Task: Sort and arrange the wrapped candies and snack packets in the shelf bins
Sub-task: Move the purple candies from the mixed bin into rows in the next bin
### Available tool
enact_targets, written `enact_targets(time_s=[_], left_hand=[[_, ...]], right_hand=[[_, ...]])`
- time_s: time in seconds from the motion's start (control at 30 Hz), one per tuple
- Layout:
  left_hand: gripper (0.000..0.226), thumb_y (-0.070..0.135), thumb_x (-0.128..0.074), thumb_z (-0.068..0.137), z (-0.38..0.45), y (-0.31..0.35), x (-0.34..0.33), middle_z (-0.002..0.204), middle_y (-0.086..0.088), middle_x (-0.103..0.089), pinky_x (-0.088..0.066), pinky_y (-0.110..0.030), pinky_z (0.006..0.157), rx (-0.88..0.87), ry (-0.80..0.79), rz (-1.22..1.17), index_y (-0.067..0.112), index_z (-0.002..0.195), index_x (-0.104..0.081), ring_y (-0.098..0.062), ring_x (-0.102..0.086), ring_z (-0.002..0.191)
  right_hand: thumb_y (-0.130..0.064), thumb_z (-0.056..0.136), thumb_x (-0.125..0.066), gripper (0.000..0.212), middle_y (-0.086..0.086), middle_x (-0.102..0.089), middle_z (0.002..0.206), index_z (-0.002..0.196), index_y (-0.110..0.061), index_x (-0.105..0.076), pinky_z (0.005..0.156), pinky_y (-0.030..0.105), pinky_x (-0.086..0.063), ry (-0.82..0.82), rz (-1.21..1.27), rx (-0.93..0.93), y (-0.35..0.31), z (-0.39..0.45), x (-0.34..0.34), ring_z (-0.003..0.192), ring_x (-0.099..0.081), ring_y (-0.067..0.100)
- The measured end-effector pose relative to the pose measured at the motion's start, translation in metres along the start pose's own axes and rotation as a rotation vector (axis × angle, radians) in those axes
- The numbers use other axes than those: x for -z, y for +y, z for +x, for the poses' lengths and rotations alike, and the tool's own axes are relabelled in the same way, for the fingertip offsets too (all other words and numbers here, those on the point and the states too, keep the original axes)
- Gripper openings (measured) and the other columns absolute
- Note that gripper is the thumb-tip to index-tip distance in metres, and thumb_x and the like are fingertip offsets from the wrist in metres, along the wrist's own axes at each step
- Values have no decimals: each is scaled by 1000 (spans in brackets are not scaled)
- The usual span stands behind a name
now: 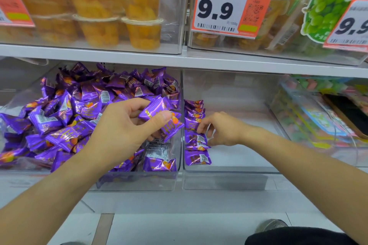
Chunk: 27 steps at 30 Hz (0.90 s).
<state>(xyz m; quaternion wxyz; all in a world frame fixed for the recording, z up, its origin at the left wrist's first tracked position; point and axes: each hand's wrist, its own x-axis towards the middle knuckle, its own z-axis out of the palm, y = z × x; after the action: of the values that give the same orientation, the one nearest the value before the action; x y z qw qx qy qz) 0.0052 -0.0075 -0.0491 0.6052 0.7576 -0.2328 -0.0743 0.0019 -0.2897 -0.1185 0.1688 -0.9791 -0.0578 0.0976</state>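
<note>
Left hand on purple candy

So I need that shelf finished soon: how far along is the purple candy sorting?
Early. Done: one short row of candies lines the right bin's left wall. In hand: the left hand pinches a purple candy; the right hand touches the row. Left: the loose heap filling the left bin.
</note>
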Motion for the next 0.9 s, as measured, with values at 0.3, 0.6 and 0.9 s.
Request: enact_targets(time_s=[0.3, 0.6, 0.9], left_hand=[[31, 45, -72, 71, 1, -3, 4, 74, -6, -74, -59, -34, 65, 11, 7, 17, 20, 89, -73, -31, -69, 65], [29, 45, -72, 72, 3, -4, 1, 72, -6, -74, -59, -34, 66, 2, -6, 36, 20, 88, -73, -29, -68, 64], [24, 40, -73, 72, 3, -4, 1, 69, -1, -74, -55, -23, 59, -1, 8, 14, 20, 86, -72, -18, -68, 58]], right_hand=[[-17, 79, -81, 28, -7, -72, 99, 106, -22, -74, 74, 27, -55, 32, 24, 56, 8, -1, -2, 82, -66, 13], [-13, 87, -75, 8, 6, -76, 79, 94, -8, -74, 66, 27, -57, 230, 353, -131, 16, 0, -5, 66, -70, 10], [-18, 83, -78, 7, -3, -74, 71, 84, -13, -73, 68, 27, -59, 251, 306, -174, 12, -2, -7, 57, -64, 0]])
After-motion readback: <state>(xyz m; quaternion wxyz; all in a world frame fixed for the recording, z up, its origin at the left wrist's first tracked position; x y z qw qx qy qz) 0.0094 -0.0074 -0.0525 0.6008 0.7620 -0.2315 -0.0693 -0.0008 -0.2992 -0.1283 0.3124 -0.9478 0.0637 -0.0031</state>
